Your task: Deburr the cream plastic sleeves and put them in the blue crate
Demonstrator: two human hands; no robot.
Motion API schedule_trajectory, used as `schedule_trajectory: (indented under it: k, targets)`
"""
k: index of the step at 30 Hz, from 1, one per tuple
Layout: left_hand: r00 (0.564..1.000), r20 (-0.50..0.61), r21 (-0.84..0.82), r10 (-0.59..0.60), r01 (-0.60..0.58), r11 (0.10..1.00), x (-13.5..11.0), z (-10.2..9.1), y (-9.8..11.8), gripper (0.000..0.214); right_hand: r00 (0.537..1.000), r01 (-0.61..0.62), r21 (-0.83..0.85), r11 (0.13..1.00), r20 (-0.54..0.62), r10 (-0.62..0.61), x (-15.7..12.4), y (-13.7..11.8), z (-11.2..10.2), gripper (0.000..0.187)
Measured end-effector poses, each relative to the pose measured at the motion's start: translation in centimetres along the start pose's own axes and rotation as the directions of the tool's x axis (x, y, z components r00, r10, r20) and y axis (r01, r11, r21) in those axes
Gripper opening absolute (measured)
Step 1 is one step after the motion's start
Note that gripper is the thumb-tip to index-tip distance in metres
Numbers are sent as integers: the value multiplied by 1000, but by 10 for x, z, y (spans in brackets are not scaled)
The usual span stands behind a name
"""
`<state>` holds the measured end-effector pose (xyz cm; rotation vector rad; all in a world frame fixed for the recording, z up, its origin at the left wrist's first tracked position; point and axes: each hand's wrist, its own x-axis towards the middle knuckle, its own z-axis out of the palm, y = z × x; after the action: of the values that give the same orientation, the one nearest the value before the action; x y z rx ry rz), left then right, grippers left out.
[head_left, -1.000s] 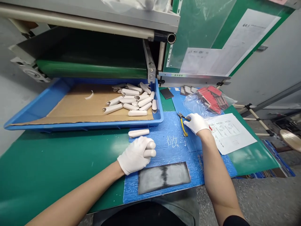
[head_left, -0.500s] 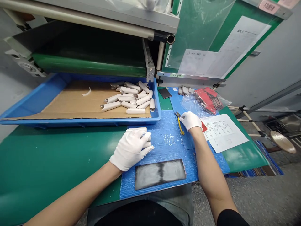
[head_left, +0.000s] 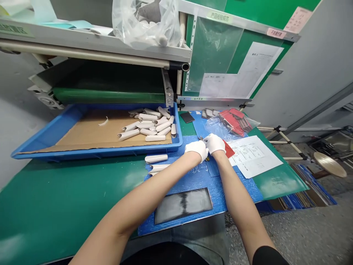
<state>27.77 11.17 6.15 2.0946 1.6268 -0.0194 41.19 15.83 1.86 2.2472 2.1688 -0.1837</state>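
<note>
Both my hands wear white gloves and meet over the blue mat (head_left: 193,176). My right hand (head_left: 215,143) is curled over the yellow-handled pliers (head_left: 201,138), whose dark tip pokes out beyond the fingers. My left hand (head_left: 196,149) has reached across and rests closed right beside it, touching it; what its fingers grip is hidden. Two white tubes (head_left: 156,158) lie loose on the mat to the left of my left forearm.
A blue tray (head_left: 41,138) lined with cardboard holds several white tubes (head_left: 150,125) under the green conveyor roller (head_left: 110,96). A plastic bag of red parts (head_left: 234,123) and a printed sheet (head_left: 253,156) lie to the right. A dark plate (head_left: 183,204) sits at the near edge.
My left hand let go of the white tubes, left them on the mat and swung right to join my right hand at the pliers. The camera view tilted upward.
</note>
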Motion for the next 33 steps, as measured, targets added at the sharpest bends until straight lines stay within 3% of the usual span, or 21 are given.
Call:
schedule_trajectory:
  k: [5, 15, 21, 25, 33]
  targets:
    - [993, 102, 19, -67, 65, 998, 29, 16, 11, 43, 999, -46, 24, 999, 26, 46, 7, 3, 4, 38]
    - [989, 73, -63, -130, 135, 989, 57, 21, 8, 43, 987, -160, 99, 982, 25, 159, 16, -6, 13, 39]
    - [978, -48, -169, -205, 195, 966, 63, 22, -20, 43, 987, -120, 194, 973, -83, 139, 10, -5, 13, 37]
    - [951, -177, -235, -254, 209, 949, 62, 11, -30, 44, 977, -32, 295, 955, -194, 92, 4, -4, 6, 25]
    - [895, -420, -235, -149, 52, 971, 27, -23, -7, 41, 907, 57, 596, 801, -366, 207, -2, 15, -16, 14]
